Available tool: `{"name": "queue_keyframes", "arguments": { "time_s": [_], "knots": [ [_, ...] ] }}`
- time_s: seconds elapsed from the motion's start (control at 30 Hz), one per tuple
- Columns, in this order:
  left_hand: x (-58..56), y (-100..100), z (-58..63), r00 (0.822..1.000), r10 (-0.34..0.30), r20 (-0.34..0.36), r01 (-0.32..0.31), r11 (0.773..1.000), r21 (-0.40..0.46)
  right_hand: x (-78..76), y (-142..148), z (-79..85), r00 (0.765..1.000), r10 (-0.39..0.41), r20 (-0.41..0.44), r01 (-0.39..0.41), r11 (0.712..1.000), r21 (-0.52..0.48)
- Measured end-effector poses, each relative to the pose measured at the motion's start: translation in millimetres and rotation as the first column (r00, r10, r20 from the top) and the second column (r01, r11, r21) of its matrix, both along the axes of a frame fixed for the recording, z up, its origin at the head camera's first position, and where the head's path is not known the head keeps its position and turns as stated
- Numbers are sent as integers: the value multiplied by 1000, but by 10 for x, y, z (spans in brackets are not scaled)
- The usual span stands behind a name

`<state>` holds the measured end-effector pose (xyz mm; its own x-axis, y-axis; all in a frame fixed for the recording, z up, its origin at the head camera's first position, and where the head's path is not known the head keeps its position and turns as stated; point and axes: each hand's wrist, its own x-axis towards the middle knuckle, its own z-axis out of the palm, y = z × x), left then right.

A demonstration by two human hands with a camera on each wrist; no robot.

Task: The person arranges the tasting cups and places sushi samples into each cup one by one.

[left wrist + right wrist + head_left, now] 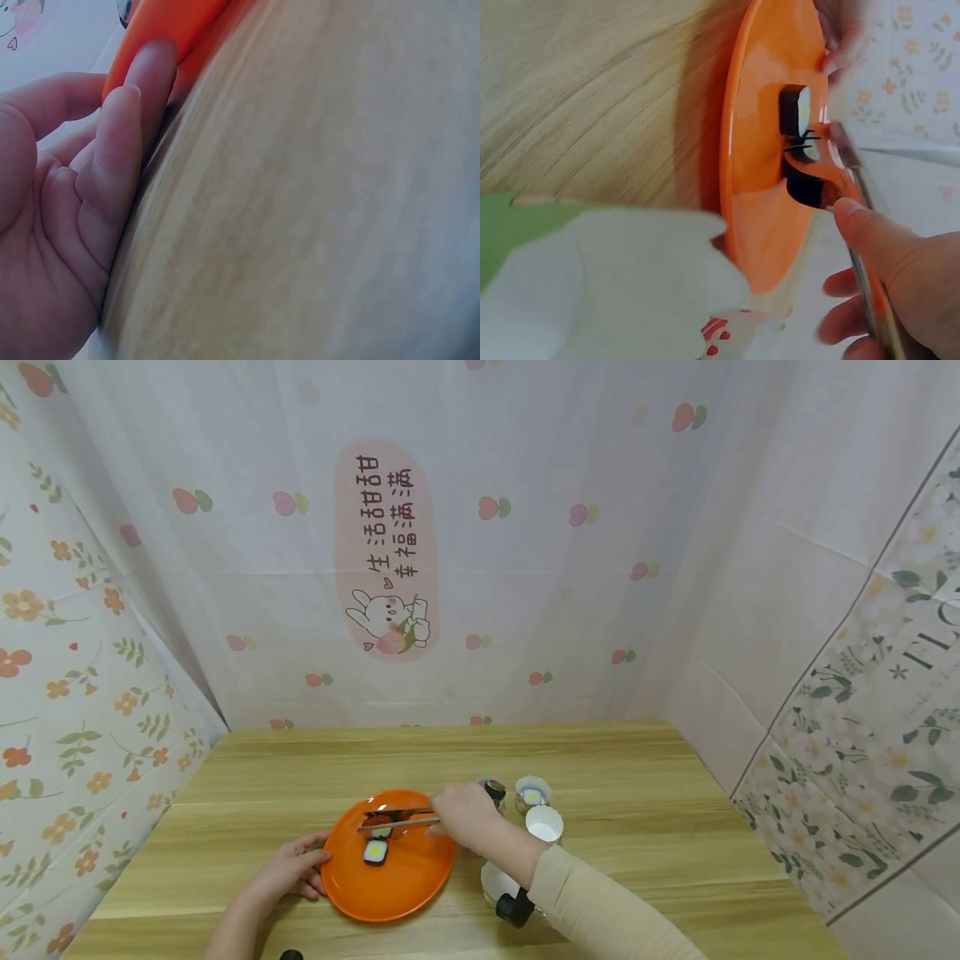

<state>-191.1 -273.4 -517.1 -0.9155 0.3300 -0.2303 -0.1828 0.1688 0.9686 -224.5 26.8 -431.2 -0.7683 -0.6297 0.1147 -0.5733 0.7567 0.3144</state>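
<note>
An orange plate (405, 889) lies on the wooden table, and my left hand (288, 868) pinches its left rim with the thumb on top. In the left wrist view, fingertips (120, 124) meet the plate's edge. My right hand (467, 814) holds metal tongs (408, 822) over the plate, one arm ending in fork-like tines (804, 141). Two sushi roll pieces with dark wrap, white rice and yellow centres are on the plate. The nearer sushi piece (375, 852) sits uncovered; the farther sushi piece (382, 832) is partly hidden between the tong arms.
Right of the plate stand several small white paper cups. One cup (522, 783) holds a sushi piece; another cup (543, 823) shows a white inside. A nearer cup (497, 881) has a black piece (514, 908) beside it, partly behind the right sleeve (592, 893). Printed curtains (525, 460) surround the table.
</note>
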Motion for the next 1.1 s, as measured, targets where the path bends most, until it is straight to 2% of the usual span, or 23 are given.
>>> {"name": "queue_keyframes", "arguments": {
  "time_s": [0.37,0.7,0.9,1.1],
  "knots": [
    [-23,-18,-25,1000,-9,-10,9,1000,6,19,61,-17,999,36,5,-36,999,-10],
    [-27,-16,-23,1000,-13,-12,13,1000,14,42,184,13,993,18,117,-12,999,-52],
    [-22,-14,-27,1000,-6,-9,7,1000,12,23,248,-16,978,-19,207,42,994,-105],
    [-13,-9,-22,1000,3,-2,-3,1000,1,37,310,0,968,-39,247,82,983,-165]
  ]
}}
